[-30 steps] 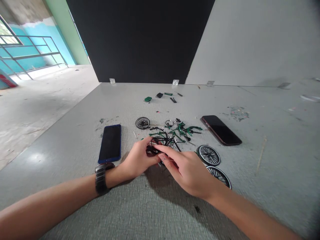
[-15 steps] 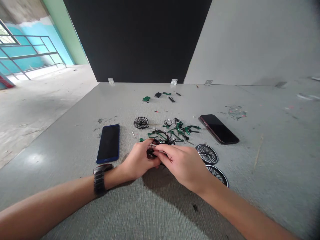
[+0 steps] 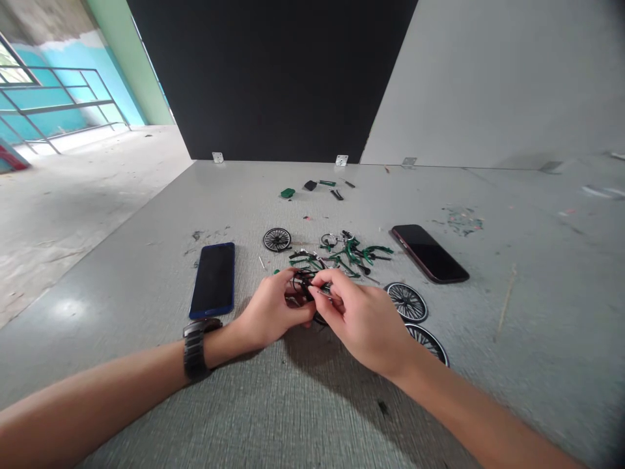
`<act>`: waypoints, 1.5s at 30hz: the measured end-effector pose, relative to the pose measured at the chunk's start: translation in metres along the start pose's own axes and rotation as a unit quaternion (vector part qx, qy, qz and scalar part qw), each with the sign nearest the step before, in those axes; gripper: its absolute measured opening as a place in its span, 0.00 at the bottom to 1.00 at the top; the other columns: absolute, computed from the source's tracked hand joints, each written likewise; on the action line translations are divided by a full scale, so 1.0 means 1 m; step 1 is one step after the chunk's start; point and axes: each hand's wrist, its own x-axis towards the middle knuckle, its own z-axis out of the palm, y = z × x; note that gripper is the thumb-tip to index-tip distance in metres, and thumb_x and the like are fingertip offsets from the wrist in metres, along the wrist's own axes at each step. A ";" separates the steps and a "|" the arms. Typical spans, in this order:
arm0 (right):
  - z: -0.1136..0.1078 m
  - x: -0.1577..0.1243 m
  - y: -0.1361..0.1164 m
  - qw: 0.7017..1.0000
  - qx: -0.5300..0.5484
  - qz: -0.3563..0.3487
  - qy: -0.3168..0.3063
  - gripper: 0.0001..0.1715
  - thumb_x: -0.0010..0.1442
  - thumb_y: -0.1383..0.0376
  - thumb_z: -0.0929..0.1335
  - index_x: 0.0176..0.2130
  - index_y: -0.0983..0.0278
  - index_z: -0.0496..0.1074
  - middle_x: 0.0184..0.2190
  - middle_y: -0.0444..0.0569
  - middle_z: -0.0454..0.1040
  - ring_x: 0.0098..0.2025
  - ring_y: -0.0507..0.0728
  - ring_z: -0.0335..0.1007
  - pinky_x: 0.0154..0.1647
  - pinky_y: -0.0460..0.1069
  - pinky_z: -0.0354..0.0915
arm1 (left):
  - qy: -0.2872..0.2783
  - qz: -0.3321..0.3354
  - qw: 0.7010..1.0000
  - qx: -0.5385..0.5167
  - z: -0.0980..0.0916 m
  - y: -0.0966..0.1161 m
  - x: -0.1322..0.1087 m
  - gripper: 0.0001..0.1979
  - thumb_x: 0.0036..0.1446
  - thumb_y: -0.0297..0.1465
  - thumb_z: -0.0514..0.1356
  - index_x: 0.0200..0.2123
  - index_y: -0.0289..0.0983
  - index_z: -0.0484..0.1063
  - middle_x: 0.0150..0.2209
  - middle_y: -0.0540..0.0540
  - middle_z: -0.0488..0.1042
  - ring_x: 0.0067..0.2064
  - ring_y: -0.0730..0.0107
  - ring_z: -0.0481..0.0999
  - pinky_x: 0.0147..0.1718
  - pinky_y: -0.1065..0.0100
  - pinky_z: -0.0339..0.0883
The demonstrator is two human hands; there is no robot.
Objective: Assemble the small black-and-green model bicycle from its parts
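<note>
My left hand (image 3: 268, 311) is closed around a dark model-bicycle part (image 3: 303, 281), its thumb below and fingers behind; much of the part is hidden. Pressed against that part, my right hand (image 3: 364, 319) pinches a thin silvery piece (image 3: 324, 294) between thumb and forefinger; its exact kind is unclear. Just beyond the fingers lie loose green and black bicycle parts (image 3: 352, 251). One small spoked wheel (image 3: 277, 240) rests behind my left hand. Beside my right wrist are two more wheels, one whole (image 3: 407, 302) and one partly covered by the forearm (image 3: 428, 340).
A blue-edged phone (image 3: 213, 280) lies to the left, a dark red phone (image 3: 430, 254) to the right. Farther back are a green piece (image 3: 288, 193), a black piece (image 3: 310, 185) and several small tools (image 3: 336, 194). A black panel (image 3: 273, 78) stands behind the grey surface.
My right fingertips have shifted slightly right and curled more, and more of the dark part shows between the hands. The loose parts lie as before; the view has moved a little.
</note>
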 end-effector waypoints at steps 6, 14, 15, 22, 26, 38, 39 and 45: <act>0.000 0.000 -0.001 1.000 -0.014 0.015 0.021 0.09 0.68 0.62 0.63 0.44 0.63 0.70 0.17 0.37 0.68 0.17 0.49 0.61 0.22 0.47 0.51 | 0.001 0.014 1.000 0.001 0.000 0.000 0.000 0.11 0.52 0.27 0.64 0.38 0.36 0.67 0.32 0.47 0.79 0.31 0.69 0.79 0.28 0.69 0.72; -0.007 0.001 0.003 0.995 -0.027 -0.011 0.100 0.12 0.70 0.60 0.63 0.45 0.64 0.70 0.16 0.35 0.64 0.15 0.48 0.57 0.20 0.45 0.52 | 0.004 -0.012 0.998 -0.063 0.001 0.002 0.000 0.16 0.53 0.33 0.68 0.41 0.36 0.68 0.36 0.44 0.80 0.32 0.69 0.79 0.28 0.69 0.74; -0.011 0.001 0.007 0.993 -0.031 -0.005 0.118 0.13 0.70 0.59 0.63 0.45 0.65 0.71 0.16 0.35 0.63 0.15 0.48 0.56 0.20 0.45 0.53 | 0.014 -0.011 0.997 -0.072 0.001 0.003 0.000 0.16 0.52 0.33 0.69 0.41 0.35 0.68 0.37 0.44 0.80 0.33 0.69 0.79 0.29 0.69 0.74; -0.034 0.010 0.034 0.999 -0.030 0.001 0.037 0.20 0.70 0.54 0.63 0.36 0.62 0.77 0.16 0.39 0.65 0.18 0.49 0.59 0.24 0.47 0.57 | 0.080 0.010 0.993 -0.088 -0.003 0.003 0.002 0.17 0.52 0.34 0.69 0.40 0.35 0.69 0.39 0.43 0.80 0.35 0.70 0.79 0.32 0.69 0.76; -0.032 0.010 0.036 1.000 0.007 0.004 -0.001 0.19 0.71 0.57 0.62 0.36 0.63 0.75 0.19 0.41 0.71 0.19 0.49 0.61 0.24 0.47 0.57 | 0.092 0.023 0.992 -0.087 -0.002 0.002 0.003 0.17 0.52 0.34 0.69 0.42 0.35 0.70 0.39 0.43 0.81 0.38 0.68 0.80 0.38 0.66 0.77; -0.030 0.007 0.035 0.998 0.007 -0.043 0.051 0.17 0.73 0.57 0.61 0.36 0.60 0.71 0.23 0.42 0.73 0.22 0.50 0.64 0.25 0.47 0.60 | 0.158 0.066 0.984 -0.056 -0.001 0.001 0.002 0.15 0.46 0.34 0.73 0.33 0.36 0.73 0.33 0.47 0.80 0.36 0.69 0.79 0.35 0.67 0.75; -0.030 0.006 0.035 0.997 0.003 -0.046 0.058 0.16 0.73 0.57 0.61 0.37 0.60 0.71 0.23 0.42 0.74 0.22 0.50 0.66 0.26 0.47 0.61 | 0.167 0.057 0.983 -0.050 -0.001 0.002 0.002 0.15 0.46 0.35 0.73 0.31 0.36 0.71 0.30 0.49 0.78 0.32 0.71 0.77 0.30 0.69 0.73; -0.028 0.004 0.034 0.993 -0.020 -0.079 0.081 0.12 0.72 0.61 0.62 0.39 0.60 0.73 0.29 0.45 0.79 0.26 0.51 0.72 0.29 0.47 0.65 | 0.073 -0.021 0.992 -0.100 -0.001 0.008 0.001 0.17 0.55 0.42 0.68 0.36 0.35 0.71 0.28 0.46 0.79 0.25 0.71 0.76 0.23 0.70 0.70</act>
